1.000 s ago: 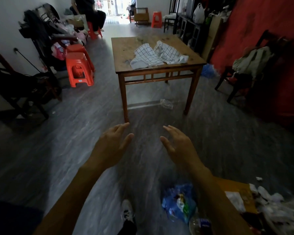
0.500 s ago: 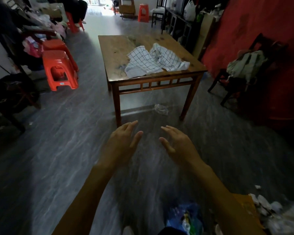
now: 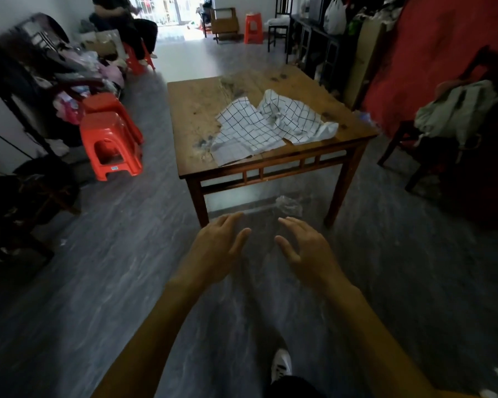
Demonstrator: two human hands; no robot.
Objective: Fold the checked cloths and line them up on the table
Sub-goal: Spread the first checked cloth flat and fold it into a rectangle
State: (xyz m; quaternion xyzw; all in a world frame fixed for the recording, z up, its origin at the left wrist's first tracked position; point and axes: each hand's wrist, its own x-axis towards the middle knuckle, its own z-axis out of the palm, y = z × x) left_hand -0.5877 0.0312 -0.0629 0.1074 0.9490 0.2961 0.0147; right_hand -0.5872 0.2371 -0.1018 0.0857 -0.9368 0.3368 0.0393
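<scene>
Seated person (image 3: 121, 21) cropped at top

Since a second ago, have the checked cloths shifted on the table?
No. The checked cloths lie crumpled at the same near right part of the wooden table; only the camera approached.

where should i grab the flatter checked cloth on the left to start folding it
Take the flatter checked cloth by its two near corners along the table's front edge, coming from the near side. That end lies flat, with one corner reaching the edge, while its far right part seems tucked under the crumpled cloth. Both the left hand and the right hand are empty and short of the table.
</scene>
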